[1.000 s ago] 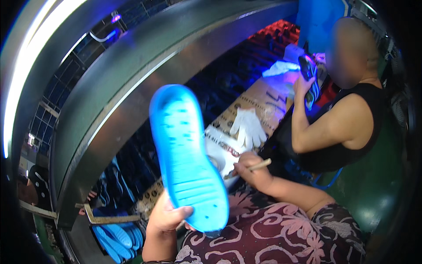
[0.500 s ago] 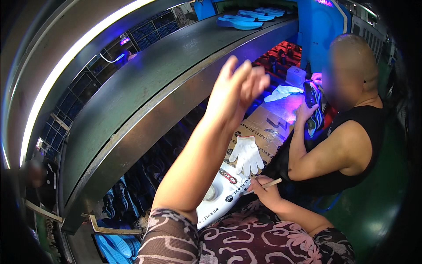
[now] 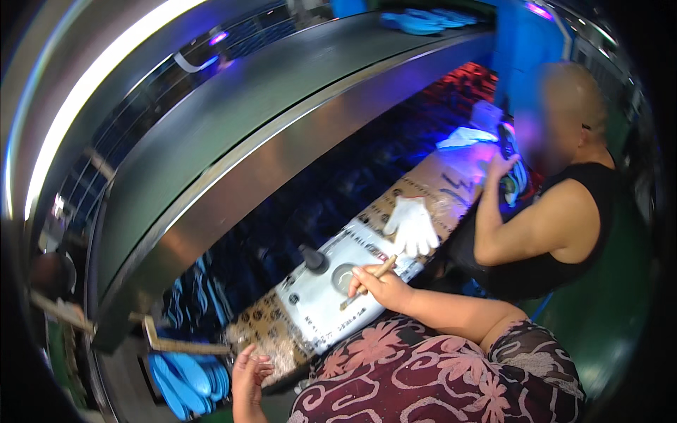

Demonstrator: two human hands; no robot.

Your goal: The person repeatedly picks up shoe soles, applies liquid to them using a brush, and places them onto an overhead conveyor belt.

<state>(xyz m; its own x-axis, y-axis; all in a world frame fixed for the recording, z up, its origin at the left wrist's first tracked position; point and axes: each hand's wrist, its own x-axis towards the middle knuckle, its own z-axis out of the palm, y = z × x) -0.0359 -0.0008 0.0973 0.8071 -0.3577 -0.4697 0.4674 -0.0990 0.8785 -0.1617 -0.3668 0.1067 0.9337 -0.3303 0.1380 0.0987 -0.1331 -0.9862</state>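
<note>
My right hand (image 3: 384, 287) is closed round a thin brush (image 3: 388, 264) with a wooden handle. The brush's lower end points down over a white printed plastic sheet (image 3: 319, 321). Close to those fingers stands a small round dish (image 3: 340, 277), with a dark conical-topped bottle (image 3: 314, 259) beside it. At the near left, my left hand (image 3: 250, 372) is raised with nothing in it, its fingers loosely bent and apart. The nearest things to it are a stack of light blue shoe soles (image 3: 187, 381) and the cardboard-covered end of the bench (image 3: 264, 331).
A white glove (image 3: 412, 225) lies beyond the dish. To the right, a person in a black sleeveless top (image 3: 557, 225) handles a shoe (image 3: 518, 180) under violet light. A long conveyor belt (image 3: 247, 113) runs along the left, with blue soles (image 3: 423, 21) at its far end.
My left hand has come down from above the bench to the near left. My right hand has moved left and forward with the brush, over the white sheet. The bottle has come into sight.
</note>
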